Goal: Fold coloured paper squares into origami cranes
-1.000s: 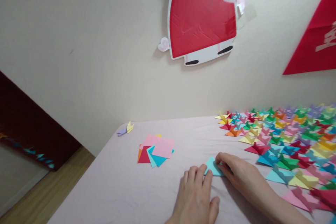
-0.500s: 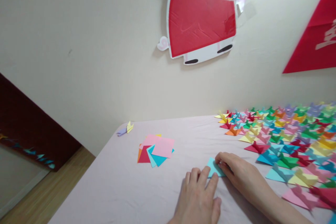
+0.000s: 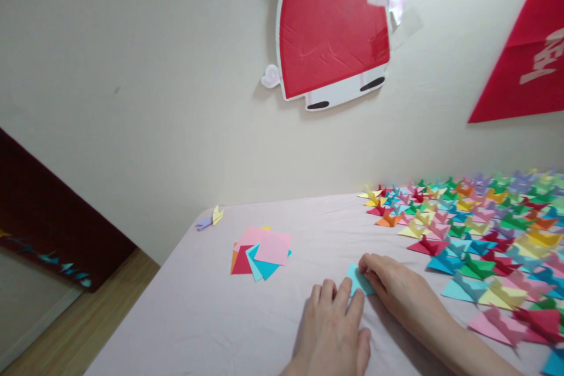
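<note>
A light blue folded paper (image 3: 358,282) lies on the pink cloth-covered table (image 3: 211,317), near its front middle. My left hand (image 3: 331,329) rests flat on the cloth with its fingers stretched out, fingertips touching the paper's left edge. My right hand (image 3: 392,286) lies over the paper's right side, fingers curled and pressing down on it. Most of the paper is hidden under both hands.
A loose stack of coloured paper squares (image 3: 262,251) lies left of the hands. Several rows of folded paper shapes (image 3: 480,235) fill the table's right side. Two small folded pieces (image 3: 212,217) sit at the far left corner. Wall decorations hang behind.
My left hand has slid slightly right and forward along the paper's edge. The right hand stays on the paper. The view has tilted a little.
</note>
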Demonstrator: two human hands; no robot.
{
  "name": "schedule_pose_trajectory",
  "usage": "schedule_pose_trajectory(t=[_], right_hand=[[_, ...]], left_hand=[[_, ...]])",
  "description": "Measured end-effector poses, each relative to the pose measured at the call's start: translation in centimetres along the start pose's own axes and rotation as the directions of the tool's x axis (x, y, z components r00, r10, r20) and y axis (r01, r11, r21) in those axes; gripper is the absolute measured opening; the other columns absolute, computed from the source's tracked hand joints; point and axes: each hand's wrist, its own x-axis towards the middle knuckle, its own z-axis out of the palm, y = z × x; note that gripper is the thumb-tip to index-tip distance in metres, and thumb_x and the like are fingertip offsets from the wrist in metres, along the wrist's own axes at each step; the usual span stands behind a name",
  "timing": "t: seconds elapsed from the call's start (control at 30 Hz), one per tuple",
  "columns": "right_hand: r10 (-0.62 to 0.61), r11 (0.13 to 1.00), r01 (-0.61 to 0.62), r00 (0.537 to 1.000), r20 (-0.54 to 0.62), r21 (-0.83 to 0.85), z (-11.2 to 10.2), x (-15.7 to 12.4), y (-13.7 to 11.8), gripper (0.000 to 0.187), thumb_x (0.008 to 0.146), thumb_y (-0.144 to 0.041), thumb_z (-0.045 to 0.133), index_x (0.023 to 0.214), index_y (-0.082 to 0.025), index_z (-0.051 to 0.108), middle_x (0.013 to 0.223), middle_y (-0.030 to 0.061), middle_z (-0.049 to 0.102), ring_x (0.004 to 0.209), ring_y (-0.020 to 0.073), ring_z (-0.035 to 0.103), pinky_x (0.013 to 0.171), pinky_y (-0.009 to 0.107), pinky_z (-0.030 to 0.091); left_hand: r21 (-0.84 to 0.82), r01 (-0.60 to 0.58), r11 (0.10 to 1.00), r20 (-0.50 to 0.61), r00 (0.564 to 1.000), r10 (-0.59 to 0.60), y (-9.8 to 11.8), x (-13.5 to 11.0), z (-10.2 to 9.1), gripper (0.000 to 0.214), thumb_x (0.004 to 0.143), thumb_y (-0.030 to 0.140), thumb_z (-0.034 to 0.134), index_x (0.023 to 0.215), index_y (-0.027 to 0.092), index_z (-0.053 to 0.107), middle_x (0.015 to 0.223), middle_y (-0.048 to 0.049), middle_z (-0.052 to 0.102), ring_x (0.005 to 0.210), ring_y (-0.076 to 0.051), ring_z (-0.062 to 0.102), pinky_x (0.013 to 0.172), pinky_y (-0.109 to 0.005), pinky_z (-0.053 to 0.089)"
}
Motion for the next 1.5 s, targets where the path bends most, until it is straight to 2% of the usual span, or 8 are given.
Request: schedule_pose_trajectory(t=[0.27,0.5,0.73,0.87,1.1,1.23,1.37,1.5], right_hand=[[-0.047,0.997,0.044,0.998,0.036,0.06,-1.3,-0.2,-0.7,0.012,0.082,-0.021,0.048,0.09,-0.022,0.056,0.094,0.0059,0.064,0.09,0.0238,0.062,0.079,0.034,0.046],[-0.044,0.997,0.042,0.999,0.025,0.06,-1.2,0.3,-0.2,0.017,0.071,-0.017,0.055,0.086,-0.023,0.058,0.094,0.0054,0.063,0.09,0.0247,0.057,0.08,0.035,0.043],[-0.004,0.993,-0.003,0.998,0.055,0.12,-0.8,0.9,0.4,0.035,0.059,-0.011,0.053,0.091,-0.023,0.058,0.093,0.0051,0.064,0.089,0.025,0.057,0.08,0.037,0.043],[-0.021,0.962,0.001,0.997,0.07,0.275,-1.2,1.1,1.5,0.042,0.051,-0.009,0.049,0.091,-0.022,0.057,0.093,0.0057,0.064,0.091,0.025,0.058,0.081,0.037,0.046],[-0.023,0.883,0.013,1.0,0.016,0.468,-1.5,1.3,2.7,0.018,0.07,-0.022,0.049,0.086,-0.023,0.058,0.081,0.0036,0.063,0.081,0.023,0.06,0.074,0.035,0.05],[0.03,0.881,-0.013,0.999,-0.027,0.473,-1.0,1.1,1.9,0.019,0.073,-0.02,0.046,0.089,-0.023,0.056,0.079,0.0019,0.062,0.077,0.0212,0.059,0.072,0.034,0.049],[-0.004,0.945,0.037,0.995,-0.102,0.324,-0.1,0.3,0.3,0.019,0.072,-0.018,0.053,0.089,-0.024,0.059,0.089,0.004,0.064,0.088,0.0241,0.058,0.081,0.037,0.045],[-0.039,0.978,0.058,0.994,-0.099,0.2,0.5,-0.1,-0.5,0.019,0.074,-0.014,0.056,0.088,-0.025,0.062,0.095,0.0044,0.066,0.093,0.0252,0.057,0.082,0.037,0.042]], left_hand=[[0.052,-0.039,0.998,-0.052,0.998,0.042,0.3,0.1,-0.4,0.041,0.093,0.039,0.054,0.131,0.022,0.055,0.139,-0.0069,0.054,0.112,-0.031,0.049,0.096,-0.049,0.042],[0.114,-0.054,0.992,-0.1,0.993,0.065,0.3,0.1,-0.4,0.038,0.095,0.041,0.052,0.127,0.024,0.058,0.132,-0.0065,0.058,0.11,-0.03,0.049,0.095,-0.047,0.042],[0.109,-0.056,0.992,-0.105,0.992,0.067,0.2,0.2,0.0,0.038,0.094,0.041,0.053,0.127,0.023,0.058,0.134,-0.0069,0.057,0.114,-0.031,0.048,0.098,-0.048,0.041],[0.09,-0.049,0.995,-0.085,0.995,0.057,0.1,0.2,-0.1,0.038,0.093,0.041,0.054,0.127,0.024,0.058,0.136,-0.0067,0.056,0.116,-0.032,0.047,0.1,-0.05,0.04],[0.003,-0.017,1.0,-0.111,0.994,0.017,-0.6,-0.3,0.0,0.038,0.092,0.041,0.057,0.127,0.026,0.057,0.143,-0.0048,0.052,0.122,-0.034,0.043,0.105,-0.053,0.032],[-0.119,0.033,0.992,-0.185,0.981,-0.054,-1.0,0.4,-0.6,0.02,0.088,0.027,0.06,0.108,0.026,0.061,0.133,-0.0008,0.058,0.118,-0.029,0.044,0.101,-0.046,0.034],[-0.232,0.123,0.965,-0.224,0.958,-0.176,-0.8,2.4,-1.0,0.006,0.084,0.019,0.058,0.089,0.023,0.058,0.105,-0.002,0.062,0.105,-0.024,0.049,0.09,-0.038,0.038],[-0.205,0.235,0.95,-0.206,0.939,-0.276,-0.7,4.2,-0.7,0.008,0.08,0.023,0.061,0.086,0.022,0.056,0.099,-0.0027,0.059,0.1,-0.024,0.049,0.087,-0.039,0.036]])
